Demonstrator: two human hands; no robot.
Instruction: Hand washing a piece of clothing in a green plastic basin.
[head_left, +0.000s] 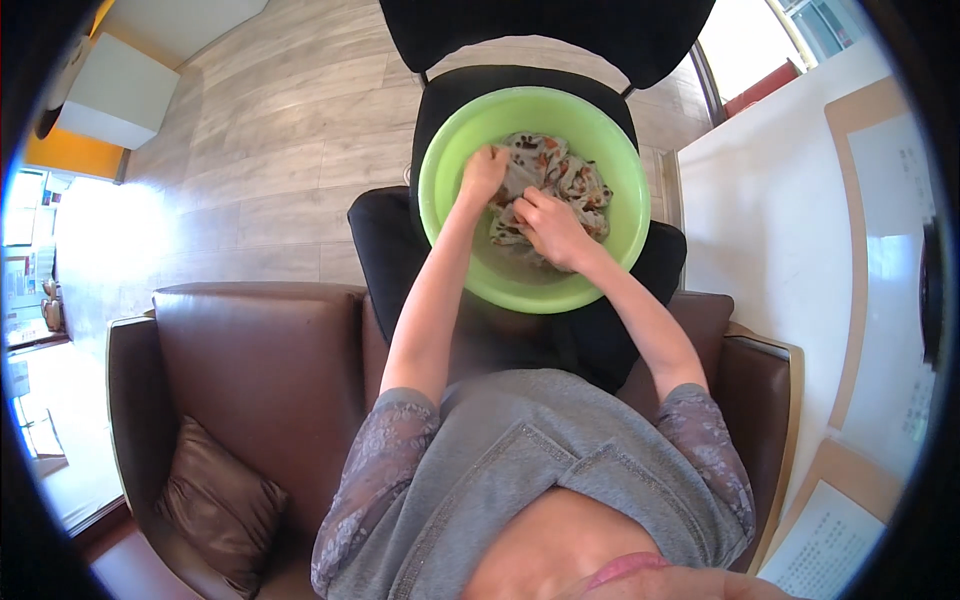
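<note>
A wet grey cloth with brown and orange patterns (585, 184) lies bunched in a light green plastic basin (630, 217), with some water near its lower side. The basin rests on the seat of a black chair (525, 73). My left hand (486, 172) grips the cloth at its left edge, fingers curled in. Lower and to the right, my right hand (549, 225) pinches another part of the same cloth near its middle. My fingertips partly hide the gripped fabric.
I sit on a brown leather sofa (255, 345) with a brown cushion (221, 499) at the left. A white wall (750, 202) with framed sheets bearing writing stands at the right. A white box-shaped piece (120, 90) stands on the wood-look floor (277, 165) at the upper left.
</note>
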